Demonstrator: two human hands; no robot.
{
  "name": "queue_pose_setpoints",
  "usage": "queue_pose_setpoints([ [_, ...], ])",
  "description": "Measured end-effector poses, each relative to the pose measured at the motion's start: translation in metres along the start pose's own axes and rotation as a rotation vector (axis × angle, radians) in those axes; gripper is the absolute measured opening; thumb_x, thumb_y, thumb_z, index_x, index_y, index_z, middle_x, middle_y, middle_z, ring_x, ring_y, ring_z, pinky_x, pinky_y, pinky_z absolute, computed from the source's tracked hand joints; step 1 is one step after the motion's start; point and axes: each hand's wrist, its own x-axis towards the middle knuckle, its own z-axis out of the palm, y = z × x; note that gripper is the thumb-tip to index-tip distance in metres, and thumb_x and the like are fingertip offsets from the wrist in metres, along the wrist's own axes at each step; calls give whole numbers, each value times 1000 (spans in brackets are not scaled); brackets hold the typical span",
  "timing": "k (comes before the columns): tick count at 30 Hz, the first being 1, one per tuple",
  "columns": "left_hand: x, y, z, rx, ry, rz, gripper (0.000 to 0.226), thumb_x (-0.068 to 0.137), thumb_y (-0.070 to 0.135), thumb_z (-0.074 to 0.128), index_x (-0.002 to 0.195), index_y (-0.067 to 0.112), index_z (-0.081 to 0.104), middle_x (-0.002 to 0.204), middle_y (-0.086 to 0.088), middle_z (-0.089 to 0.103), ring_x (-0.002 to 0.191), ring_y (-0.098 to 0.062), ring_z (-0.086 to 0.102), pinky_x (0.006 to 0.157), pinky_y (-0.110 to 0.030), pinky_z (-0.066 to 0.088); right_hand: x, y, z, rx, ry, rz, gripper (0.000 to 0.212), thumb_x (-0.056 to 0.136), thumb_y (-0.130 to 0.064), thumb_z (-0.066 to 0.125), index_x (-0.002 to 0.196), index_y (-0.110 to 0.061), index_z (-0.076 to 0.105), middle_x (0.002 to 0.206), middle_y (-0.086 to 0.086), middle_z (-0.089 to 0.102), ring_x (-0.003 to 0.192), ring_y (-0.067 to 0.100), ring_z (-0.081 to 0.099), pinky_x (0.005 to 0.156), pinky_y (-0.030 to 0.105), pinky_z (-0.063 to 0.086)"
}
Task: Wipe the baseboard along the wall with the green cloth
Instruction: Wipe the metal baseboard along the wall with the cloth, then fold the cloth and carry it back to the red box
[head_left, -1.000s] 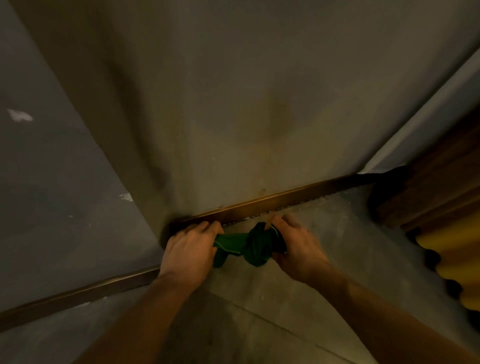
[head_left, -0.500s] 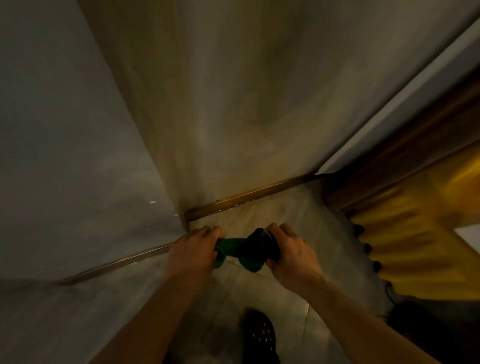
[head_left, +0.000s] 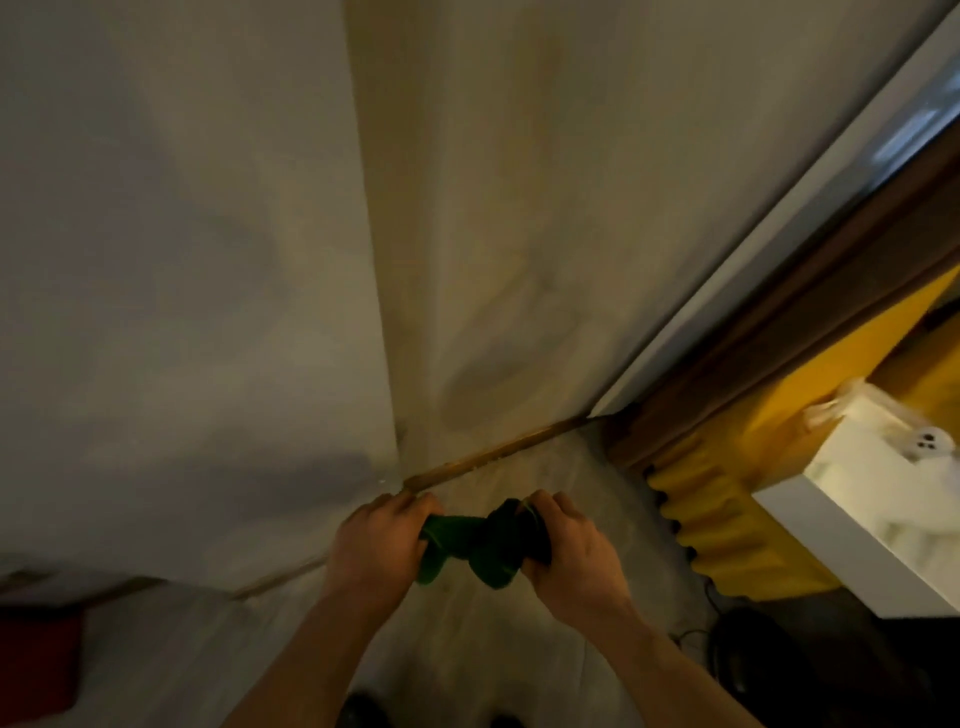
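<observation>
A bunched green cloth (head_left: 478, 545) is stretched between my two hands above the floor. My left hand (head_left: 379, 540) grips its left end and my right hand (head_left: 569, 545) grips its right end. The brown baseboard (head_left: 493, 454) runs along the foot of the wall just beyond my hands, from the outer wall corner toward the right. A second stretch of baseboard (head_left: 280, 579) continues down-left past my left wrist. The cloth is off the baseboard, held a short way in front of it.
A brown door frame (head_left: 779, 332) stands at right with a yellow ridged mat (head_left: 727, 525) at its foot. A white box-like object (head_left: 883, 499) sits at far right. A red item (head_left: 36, 665) lies at lower left. Dark shoes and cables show near the bottom edge.
The camera has risen and pulled back, so the baseboard looks farther off. Both hands came away from the baseboard with the cloth still held between them.
</observation>
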Motion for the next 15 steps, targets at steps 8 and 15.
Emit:
queue_pose_setpoints([
  [8,-41,51,-92,71,118,-93,16,84,21,62,98,29,60,97,4,65,94,-23,62,71,-37,50,-38,-63,-77,-13,78,-162,38,77,-19,70,97,-39,44,95,-10,48,85,21,58,64,32,40],
  [15,-90,102,-165,154,300,-115,24,87,18,62,106,32,60,106,6,66,102,-23,63,75,-40,53,-77,-108,-141,-71,142,-291,38,74,-21,72,102,-30,48,106,-1,57,96,28,62,71,35,48],
])
